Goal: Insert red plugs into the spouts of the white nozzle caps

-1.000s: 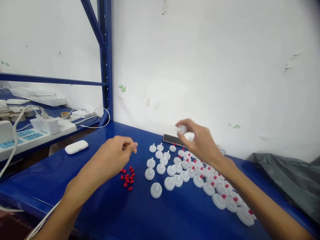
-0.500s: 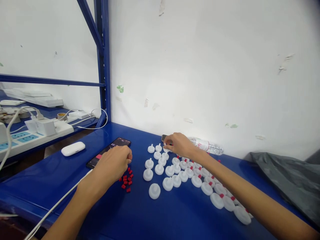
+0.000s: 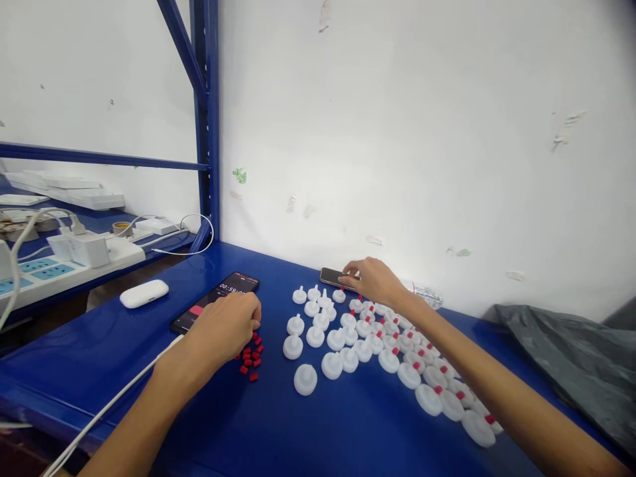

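Observation:
My left hand (image 3: pixel 226 324) is closed, its fingers curled down beside a loose group of small red caps (image 3: pixel 247 361); anything in its fingertips is hidden. My right hand (image 3: pixel 372 278) is over a dark phone (image 3: pixel 330 275) by the wall, fingers a little apart with nothing visible in them. Just left of that hand stands a white nozzle lid with a red cap on its tip (image 3: pixel 339 296). Several uncapped white nozzle lids (image 3: pixel 305 379) stand across the middle of the table. To the right, many red-capped lids (image 3: pixel 408 375) are packed together, partly under my right forearm.
A second phone (image 3: pixel 238 283) showing a timer lies behind my left hand, with a white earbud case (image 3: pixel 144 293) to its left. A clear bottle (image 3: pixel 427 297) lies against the wall. A dark plastic bag (image 3: pixel 556 364) is at right; a white cable (image 3: pixel 114 401) runs along the left.
My right hand has let go of the lid at the back, which now shows a red cap, and has moved slightly right and up. My left hand has barely moved.

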Demonstrator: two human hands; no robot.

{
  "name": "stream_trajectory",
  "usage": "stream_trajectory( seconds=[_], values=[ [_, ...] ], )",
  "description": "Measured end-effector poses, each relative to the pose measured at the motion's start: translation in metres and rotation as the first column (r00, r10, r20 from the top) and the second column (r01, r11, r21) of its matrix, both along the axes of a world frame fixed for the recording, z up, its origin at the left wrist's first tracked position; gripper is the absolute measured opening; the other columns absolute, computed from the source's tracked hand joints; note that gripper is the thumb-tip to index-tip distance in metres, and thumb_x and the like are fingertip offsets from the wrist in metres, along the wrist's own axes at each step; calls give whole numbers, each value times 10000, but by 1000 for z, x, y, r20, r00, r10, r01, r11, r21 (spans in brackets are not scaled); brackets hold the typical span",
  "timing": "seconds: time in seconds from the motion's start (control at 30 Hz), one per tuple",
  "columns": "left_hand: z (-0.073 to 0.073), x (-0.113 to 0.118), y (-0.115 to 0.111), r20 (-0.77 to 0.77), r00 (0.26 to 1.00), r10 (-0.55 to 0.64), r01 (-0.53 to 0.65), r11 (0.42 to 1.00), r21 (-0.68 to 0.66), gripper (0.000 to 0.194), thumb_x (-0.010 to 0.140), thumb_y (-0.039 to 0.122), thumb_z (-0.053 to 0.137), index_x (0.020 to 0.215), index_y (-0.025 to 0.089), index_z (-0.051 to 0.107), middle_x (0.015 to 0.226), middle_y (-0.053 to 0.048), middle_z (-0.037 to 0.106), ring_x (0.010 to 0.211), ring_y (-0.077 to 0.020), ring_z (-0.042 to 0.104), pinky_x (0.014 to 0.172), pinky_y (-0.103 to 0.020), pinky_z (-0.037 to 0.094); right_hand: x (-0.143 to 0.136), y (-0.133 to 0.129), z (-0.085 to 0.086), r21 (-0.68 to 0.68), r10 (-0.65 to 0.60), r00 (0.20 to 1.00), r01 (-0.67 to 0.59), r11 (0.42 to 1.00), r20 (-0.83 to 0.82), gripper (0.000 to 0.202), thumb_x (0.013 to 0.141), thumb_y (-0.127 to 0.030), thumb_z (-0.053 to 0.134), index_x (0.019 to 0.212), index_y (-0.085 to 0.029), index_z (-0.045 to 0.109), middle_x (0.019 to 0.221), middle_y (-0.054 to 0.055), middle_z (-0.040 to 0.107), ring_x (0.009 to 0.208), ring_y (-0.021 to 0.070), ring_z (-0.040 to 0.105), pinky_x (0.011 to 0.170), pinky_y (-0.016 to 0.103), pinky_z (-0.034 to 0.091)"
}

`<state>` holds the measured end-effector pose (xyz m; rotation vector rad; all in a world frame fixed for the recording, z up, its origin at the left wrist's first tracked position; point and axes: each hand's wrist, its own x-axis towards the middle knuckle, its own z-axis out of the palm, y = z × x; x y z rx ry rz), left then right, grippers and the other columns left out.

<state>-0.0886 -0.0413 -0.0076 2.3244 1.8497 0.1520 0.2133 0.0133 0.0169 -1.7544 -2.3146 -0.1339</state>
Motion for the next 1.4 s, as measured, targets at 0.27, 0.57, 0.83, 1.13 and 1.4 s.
stream_trajectory(
  seconds=[0.27, 0.57, 0.83, 1.13, 1.4],
  values=[
    [2, 3, -4, -19, 999, 28, -27, 999, 47, 290, 968, 344, 457, 931, 242, 725, 992, -101, 766, 933, -326, 708, 722, -389, 456, -2, -1, -4, -75, 20, 996, -27, 997, -88, 107, 923, -253, 640, 930, -196, 730, 907, 41, 767, 849, 177, 707, 760, 297, 528],
    [9, 5, -8, -1, 1000, 24, -24, 996, 81, 362, 977, 393, 405, 978, 226, 727, 982, -135, 761, 908, -338, 713, 719, -389, 477, -21, -15, 15, -143, 175, 972, -198, 970, -159, 100, 873, -262, 660, 867, -214, 747, 876, 29, 787, 831, 200, 733, 712, 277, 547],
    [14, 6, -10, 68, 997, 31, -38, 994, 106, 373, 991, 394, 375, 971, 245, 716, 998, -92, 763, 941, -318, 699, 732, -381, 460, -25, -18, 17, -96, 155, 972, -173, 980, -178, 114, 943, -259, 581, 939, -210, 684, 939, 56, 773, 859, 214, 714, 714, 305, 505],
    [23, 18, -25, 380, 899, -219, 92, 941, 325, 328, 963, 463, 497, 1193, 296, 661, 1035, -12, 736, 866, -211, 666, 734, -320, 472, -40, -67, 38, -91, 244, 902, -293, 952, -357, 127, 1000, -294, 531, 1027, -232, 638, 932, 22, 751, 787, 151, 701, 655, 266, 519],
    [26, 41, -44, 515, 788, -337, 141, 914, 381, 216, 906, 443, 638, 1037, 297, 728, 829, 40, 751, 720, -170, 679, 631, -274, 454, -75, -106, 46, 78, 391, 811, -398, 914, -435, 126, 950, -355, 665, 902, -262, 735, 874, -25, 763, 787, 143, 698, 714, 276, 523]
  ],
)
